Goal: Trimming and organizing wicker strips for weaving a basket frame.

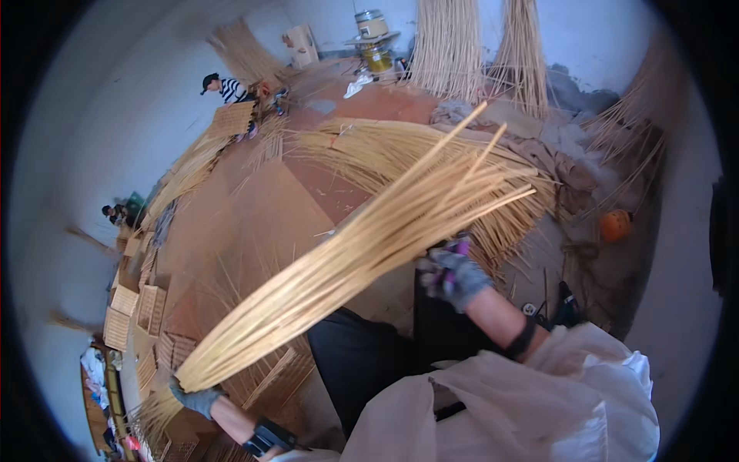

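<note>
A large bundle of pale wicker rods (331, 269) slants across the middle, from the lower left up to the right. My left hand (198, 398), in a grey glove, is closed around its lower left end. Several rods stick out beyond the rest at the upper right end. My right hand (454, 273), in a grey glove with purple showing on it, is beside the lower edge of the bundle. Its fingers are curled and partly blurred; what is in them I cannot make out. Behind the bundle, a thick pile of rods (369, 142) lies on the floor.
A person (229, 91) in a striped top is at the far left by a woven panel (232, 119); another person (115, 213) is farther left. Woven baskets (152, 308) line the left side. Tall rods (446, 54) lean on the back wall. An orange round object (615, 225) lies right.
</note>
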The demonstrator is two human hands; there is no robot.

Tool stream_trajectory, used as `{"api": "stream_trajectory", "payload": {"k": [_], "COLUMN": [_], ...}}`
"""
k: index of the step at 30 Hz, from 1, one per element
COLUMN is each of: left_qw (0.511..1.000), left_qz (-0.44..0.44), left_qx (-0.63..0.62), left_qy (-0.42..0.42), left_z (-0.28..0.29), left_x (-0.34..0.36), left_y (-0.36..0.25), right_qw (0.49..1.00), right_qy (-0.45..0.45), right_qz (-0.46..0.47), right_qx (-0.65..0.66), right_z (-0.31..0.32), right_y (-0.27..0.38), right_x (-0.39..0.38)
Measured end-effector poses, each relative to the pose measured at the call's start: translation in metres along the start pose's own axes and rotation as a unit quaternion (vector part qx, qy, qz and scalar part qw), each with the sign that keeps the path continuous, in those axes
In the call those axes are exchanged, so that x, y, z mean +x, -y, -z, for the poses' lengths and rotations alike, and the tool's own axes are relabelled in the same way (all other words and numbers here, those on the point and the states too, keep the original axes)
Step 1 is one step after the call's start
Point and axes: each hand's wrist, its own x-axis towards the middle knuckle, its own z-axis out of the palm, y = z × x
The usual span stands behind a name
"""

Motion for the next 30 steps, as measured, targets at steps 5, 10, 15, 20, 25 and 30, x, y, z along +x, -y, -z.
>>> {"api": "stream_trajectory", "payload": {"k": [5,10,15,20,25,30], "left_qw": [0.99,0.99,0.955,0.978,0.845,0.799], "left_qz": [0.075,0.1,0.172,0.204,0.508,0.486], "left_qx": [-0.036,-0.041,-0.216,-0.038,0.162,0.301], "left_qy": [0.117,0.091,0.108,0.031,-0.045,0.186], "left_z": [0.056,0.096,0.153,0.208,0.215,0.142], "left_x": [-0.018,-0.054,-0.078,-0.111,-0.121,-0.107], "left_y": [0.028,0.051,0.09,0.109,0.11,0.115], "right_qw": [0.987,0.994,0.983,0.969,0.95,0.91], "right_qy": [-0.107,-0.101,-0.147,-0.189,-0.243,-0.295], "right_qz": [0.101,0.034,0.002,0.0,0.015,0.057], "right_qx": [0.064,0.02,-0.106,-0.157,-0.195,-0.285], "right_z": [-0.001,0.079,0.114,0.146,0.167,0.179], "right_y": [-0.034,-0.044,-0.054,-0.059,-0.053,-0.03], "right_x": [0.032,0.046,0.053,0.044,0.057,0.069]}}
